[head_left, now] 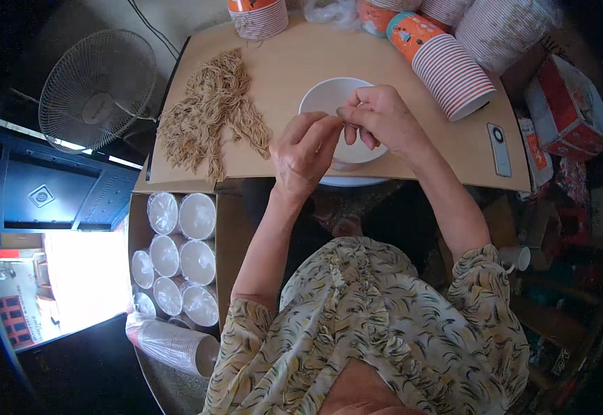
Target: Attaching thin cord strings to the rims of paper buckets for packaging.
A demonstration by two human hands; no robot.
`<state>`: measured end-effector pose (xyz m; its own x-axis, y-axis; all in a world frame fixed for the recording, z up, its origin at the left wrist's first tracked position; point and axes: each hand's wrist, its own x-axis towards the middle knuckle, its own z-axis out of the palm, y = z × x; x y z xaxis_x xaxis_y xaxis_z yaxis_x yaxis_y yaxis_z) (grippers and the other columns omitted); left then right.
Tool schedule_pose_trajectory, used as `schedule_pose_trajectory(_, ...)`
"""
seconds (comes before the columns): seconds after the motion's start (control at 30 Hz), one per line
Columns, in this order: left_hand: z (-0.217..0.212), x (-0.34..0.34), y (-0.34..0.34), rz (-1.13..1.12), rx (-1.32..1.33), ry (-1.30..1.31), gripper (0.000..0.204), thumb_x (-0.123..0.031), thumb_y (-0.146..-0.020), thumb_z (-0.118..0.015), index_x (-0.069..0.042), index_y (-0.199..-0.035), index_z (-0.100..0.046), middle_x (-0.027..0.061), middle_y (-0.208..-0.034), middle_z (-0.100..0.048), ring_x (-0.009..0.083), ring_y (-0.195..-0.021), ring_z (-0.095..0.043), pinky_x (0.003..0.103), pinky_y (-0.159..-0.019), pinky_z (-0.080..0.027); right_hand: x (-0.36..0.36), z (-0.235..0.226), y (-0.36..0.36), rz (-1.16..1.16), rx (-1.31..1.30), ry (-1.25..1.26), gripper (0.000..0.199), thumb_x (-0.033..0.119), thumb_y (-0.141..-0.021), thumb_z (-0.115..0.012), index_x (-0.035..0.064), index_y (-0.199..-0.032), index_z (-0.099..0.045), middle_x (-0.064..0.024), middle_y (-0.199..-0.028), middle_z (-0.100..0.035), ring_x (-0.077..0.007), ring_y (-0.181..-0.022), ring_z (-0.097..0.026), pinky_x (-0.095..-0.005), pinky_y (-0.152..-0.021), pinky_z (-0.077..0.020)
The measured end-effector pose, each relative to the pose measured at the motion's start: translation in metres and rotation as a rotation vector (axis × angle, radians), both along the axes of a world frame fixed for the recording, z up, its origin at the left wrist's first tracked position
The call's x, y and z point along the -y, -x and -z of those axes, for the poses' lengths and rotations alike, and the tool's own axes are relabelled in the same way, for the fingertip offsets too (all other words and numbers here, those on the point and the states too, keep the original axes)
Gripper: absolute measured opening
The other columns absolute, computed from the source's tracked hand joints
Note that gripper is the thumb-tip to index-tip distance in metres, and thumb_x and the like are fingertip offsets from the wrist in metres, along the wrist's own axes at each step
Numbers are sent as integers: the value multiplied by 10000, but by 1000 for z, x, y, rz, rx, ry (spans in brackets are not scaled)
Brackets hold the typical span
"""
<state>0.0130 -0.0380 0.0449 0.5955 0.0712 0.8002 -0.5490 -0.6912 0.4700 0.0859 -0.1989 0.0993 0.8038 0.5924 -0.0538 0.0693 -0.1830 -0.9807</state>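
Note:
Both my hands are raised over a round white-lined tub (319, 97) at the table's near edge. The fingertips of my left hand (305, 149) are pinched together, close against those of my right hand (383, 119). My right hand's thumb and forefinger also pinch, with its other fingers curled below. Whatever lies between the fingertips is too small or hidden to make out. Left of the tub, a loose pile of tan twisted cords (211, 111) spreads over the table. The hands partly cover the tub, and no contents can be made out in it.
The tan table (281, 62) carries stacked striped paper tubs (453, 76) at the far right and another stack (258, 17) at the back. A phone (499, 149) lies near the right edge. Wrapped white cups (198, 263) fill a carton at lower left, below a fan (97, 90).

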Motion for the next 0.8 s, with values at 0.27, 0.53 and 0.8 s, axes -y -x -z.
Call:
schedule_pose_trajectory(0.27, -17, -3, 6, 184, -242, 319, 118, -20, -829, -757, -50, -934, -712, 61, -872, -692, 154, -778, -680, 303, -633, -563, 2, 7, -7, -51, 51, 64, 181, 138, -938, -611, 5, -824, -654, -1, -589, -590, -39, -508, -498, -217, -464, -396)
schedule_pose_trajectory(0.53, -32, -26, 6, 434, -883, 765, 189, -135, -889, -756, -7, -1015, -695, 51, -881, -725, 81, -793, -679, 223, -662, -505, 14, 6, -3, 37, 234, -152, 230, 45, -931, -626, -13, -1153, -625, -48, -889, -672, -90, -765, -621, -245, -657, -512)
schedule_pose_trajectory(0.8, -19, -25, 7, 577, -893, 1018, 167, -113, -919, -717, -31, -1063, -699, 52, -933, -730, 112, -825, -696, 202, -660, -512, 17, 5, 51, 267, 681, 62, 208, 51, -852, -722, 22, -1055, -685, -77, -890, -670, -165, -756, -634, -307, -682, -528)
